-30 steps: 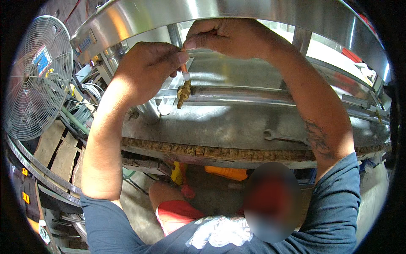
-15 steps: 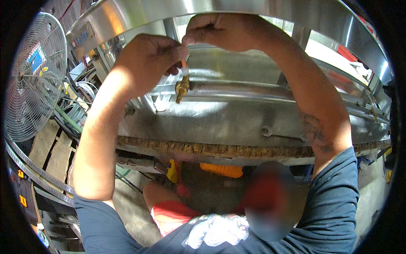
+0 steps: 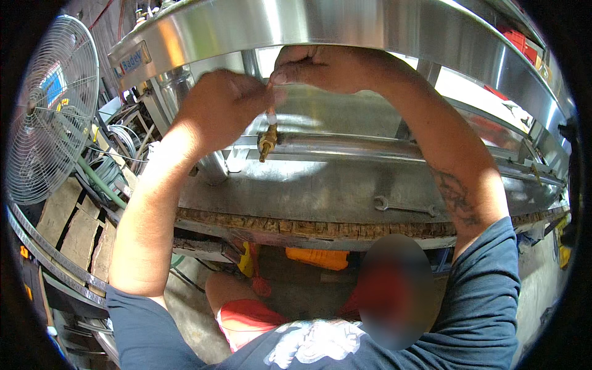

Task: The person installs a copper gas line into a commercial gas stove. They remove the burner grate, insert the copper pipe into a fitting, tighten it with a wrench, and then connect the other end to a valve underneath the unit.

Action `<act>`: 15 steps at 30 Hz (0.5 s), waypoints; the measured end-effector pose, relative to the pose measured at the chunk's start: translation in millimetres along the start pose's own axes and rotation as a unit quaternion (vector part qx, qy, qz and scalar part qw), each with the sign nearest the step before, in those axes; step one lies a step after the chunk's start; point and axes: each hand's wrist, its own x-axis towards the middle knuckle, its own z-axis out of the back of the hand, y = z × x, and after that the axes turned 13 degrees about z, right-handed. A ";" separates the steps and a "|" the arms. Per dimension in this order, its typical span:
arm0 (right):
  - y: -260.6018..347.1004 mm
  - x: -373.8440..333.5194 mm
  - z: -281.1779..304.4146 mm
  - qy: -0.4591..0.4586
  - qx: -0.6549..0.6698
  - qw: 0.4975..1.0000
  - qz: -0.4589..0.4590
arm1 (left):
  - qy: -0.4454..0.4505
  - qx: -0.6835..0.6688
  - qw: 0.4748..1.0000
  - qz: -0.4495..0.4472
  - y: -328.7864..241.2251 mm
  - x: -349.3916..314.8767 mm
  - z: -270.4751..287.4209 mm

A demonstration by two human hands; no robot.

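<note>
A thin copper-coloured tube [image 3: 271, 106] runs upward from a brass fitting [image 3: 267, 143], which sits at the left end of a horizontal steel pipe. A whitish band [image 3: 272, 118] shows where the tube meets the brass. My right hand [image 3: 327, 69] is closed, thumb and fingertips pinching the tube's upper end under the steel rim. Close against the tube is my left hand [image 3: 228, 106], its fingers bent but smeared by motion, so their grip cannot be made out.
A curved stainless steel panel [image 3: 296, 28] hangs above my hands. On the metal work surface [image 3: 296, 194], with its worn wooden edge, lies an open-end wrench [image 3: 404, 207]. A wire-caged fan [image 3: 52, 111] stands at the left, near coiled cables [image 3: 126, 139]. An orange object [image 3: 317, 258] is beneath the bench.
The view has tilted, so the steel rim, fitting and wrench appear lower. My left fingers have shifted at the tube and are now blurred. My right hand keeps its pinch.
</note>
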 end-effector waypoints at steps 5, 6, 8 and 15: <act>-1.6 -2.9 -0.2 -0.012 0.022 1.000 -0.002 | 0.087 -0.097 0.991 -0.016 16.4 -5.6 -11.4; -2.9 -3.2 -1.4 -0.005 0.018 1.000 0.009 | 0.098 -0.111 0.989 -0.022 18.5 -4.7 -13.0; -5.3 -0.7 -3.6 0.010 0.036 0.999 0.032 | 0.050 -0.056 0.997 -0.032 20.3 -4.1 -14.7; 4.5 2.8 -17.9 -0.069 -0.110 0.991 -0.027 | -0.079 -0.091 0.993 0.009 31.7 -10.8 -39.3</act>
